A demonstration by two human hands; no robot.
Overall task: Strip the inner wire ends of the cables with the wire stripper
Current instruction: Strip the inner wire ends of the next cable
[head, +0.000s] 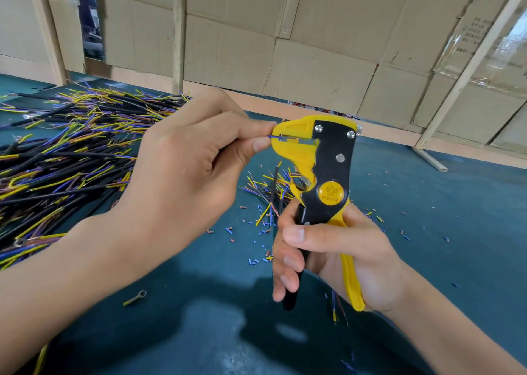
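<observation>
The left hand (pixel 182 169) pinches a blue inner wire (pixel 274 136) between thumb and forefinger, its tip fed into the yellow head of the wire stripper (pixel 322 169), which the right hand (pixel 328 257) holds upright above the surface (pixel 456 232) with its fingers (pixel 293 233) curled round the black and yellow handles. The handles look only partly squeezed, so the cut on this end seems to be in progress rather than finished. As for the job overall, many short blue, red and yellow insulation scraps (pixel 256 232) lie scattered below and to the right of the tool, which suggests a fair number of ends have been stripped; a small bundle of cables (pixel 273 192) lies just behind the stripper, while a large pile of black cables (pixel 71 152) with coloured inner wires fanned out covers the left of the surface. Whether that large pile is finished or waiting cannot be told from here, but much work probably remains. A lone ring terminal (pixel 136 297) sits near the left forearm. For movement, the surface is open to the right and toward the viewer, the cardboard wall (pixel 313 46) with its wooden battens closes off the far edge, and the large pile hems in the left side.
</observation>
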